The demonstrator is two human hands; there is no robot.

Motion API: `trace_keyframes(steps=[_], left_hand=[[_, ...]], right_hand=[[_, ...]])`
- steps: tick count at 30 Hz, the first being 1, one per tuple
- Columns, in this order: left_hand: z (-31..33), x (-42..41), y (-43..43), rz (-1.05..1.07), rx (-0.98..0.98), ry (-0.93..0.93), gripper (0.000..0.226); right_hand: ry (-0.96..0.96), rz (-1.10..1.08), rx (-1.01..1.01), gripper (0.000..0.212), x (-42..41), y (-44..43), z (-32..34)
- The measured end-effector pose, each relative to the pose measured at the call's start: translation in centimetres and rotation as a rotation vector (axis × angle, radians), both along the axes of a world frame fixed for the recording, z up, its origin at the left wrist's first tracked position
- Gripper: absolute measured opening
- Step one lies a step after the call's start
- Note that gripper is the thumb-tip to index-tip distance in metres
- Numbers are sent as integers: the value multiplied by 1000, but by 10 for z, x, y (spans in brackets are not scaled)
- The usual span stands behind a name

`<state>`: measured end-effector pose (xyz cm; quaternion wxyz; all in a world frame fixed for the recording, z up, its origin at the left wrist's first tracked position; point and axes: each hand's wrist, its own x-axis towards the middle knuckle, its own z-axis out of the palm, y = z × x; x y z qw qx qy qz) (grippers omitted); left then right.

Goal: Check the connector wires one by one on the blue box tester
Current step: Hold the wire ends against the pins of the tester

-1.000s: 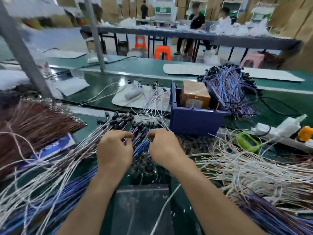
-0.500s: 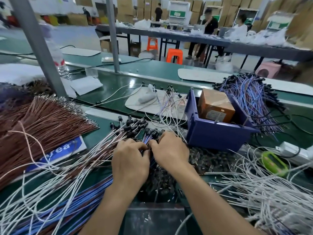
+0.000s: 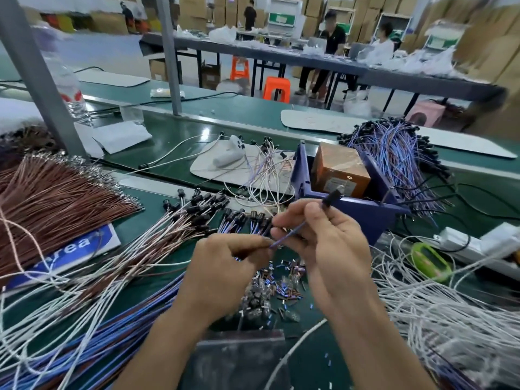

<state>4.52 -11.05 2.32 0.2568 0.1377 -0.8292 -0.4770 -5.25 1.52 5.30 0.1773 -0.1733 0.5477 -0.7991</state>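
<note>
One blue connector wire [image 3: 292, 232] with a black plug on its end is lifted above the bench. My right hand [image 3: 323, 240] pinches it near the plug, whose tip points at the blue box tester [image 3: 351, 209]. My left hand [image 3: 228, 266] pinches the same wire lower down. Inside the blue box sits an orange-brown block [image 3: 342, 170]. The plug tip hangs just in front of the box's near wall, apart from it. A row of blue and white wires with black plugs [image 3: 213, 215] lies fanned out on the bench left of my hands.
A brown wire bundle [image 3: 56, 198] lies at the left, white wires [image 3: 439, 305] at the right, and a purple-blue bundle [image 3: 394, 153] behind the box. Small loose parts [image 3: 270, 294] litter the mat under my hands. A green tape roll [image 3: 429, 260] and a power strip [image 3: 464, 243] sit right.
Both hands have risen from the wire pile with one blue wire drawn out between them. The right hand has carried its plug end up toward the blue box.
</note>
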Motion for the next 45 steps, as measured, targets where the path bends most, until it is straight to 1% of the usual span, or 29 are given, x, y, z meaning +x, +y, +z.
trace_keyframes(steps=[1,3,4,6,9,10,12,13,14,16,18,19,20,22,23,24,26,27,29,32,35,38,40,43,45], left_hand=[[-1,1,0,-32,4,-57,35],[-3,4,2,-90,-51,-183,35],[-4,6,4,-105,-71,-222,34],[-3,10,4,-80,-40,-216,27],[6,15,-7,42,-46,-125,25],[9,16,-10,50,-36,-85,26],[14,18,-5,-33,-22,-33,27],[16,17,1,-108,-27,-39,29],[17,15,8,-175,-42,-56,31],[12,11,20,-240,-117,-57,32],[7,7,28,-222,-226,-24,20],[6,6,31,-202,-253,-12,17],[5,6,34,-182,-244,-4,19],[4,4,33,-146,-148,3,28],[4,4,30,-136,-88,-3,30],[5,4,26,-122,-26,-8,29],[7,5,13,-68,109,3,20],[8,5,6,-28,178,18,16],[9,7,-4,62,303,56,16],[7,9,-12,166,355,69,27],[4,9,-7,135,321,29,22],[2,4,16,-7,368,-34,21],[0,-4,29,-46,449,-1,25],[2,-13,36,10,612,83,10],[2,-13,32,7,756,113,18]], right_hand=[[-72,23,-65,41,-2,14,2],[-161,86,-130,30,-9,43,2],[-180,121,-127,26,-14,57,1],[-172,213,-14,26,-25,82,1],[-122,427,269,23,-33,111,4],[-94,508,349,25,-32,115,6],[36,585,515,26,-25,116,7],[109,562,571,21,-21,112,7],[157,509,585,18,-16,106,5],[164,437,577,22,-7,93,-1],[209,504,642,31,5,81,-3],[259,553,667,29,10,76,-6],[301,569,689,25,13,73,-9],[311,504,726,22,10,71,-14],[262,451,727,22,6,73,-15],[191,402,712,24,1,77,-16],[107,351,689,28,-8,87,-13],[101,348,697,30,-11,92,-11],[99,339,712,31,-16,100,-9],[29,288,635,31,-21,105,-10],[-58,270,515,32,-20,102,-10],[-85,319,503,32,-15,97,-12],[-75,346,530,32,-13,96,-12],[-35,345,568,29,-14,96,-13],[-4,357,589,28,-15,97,-13]])
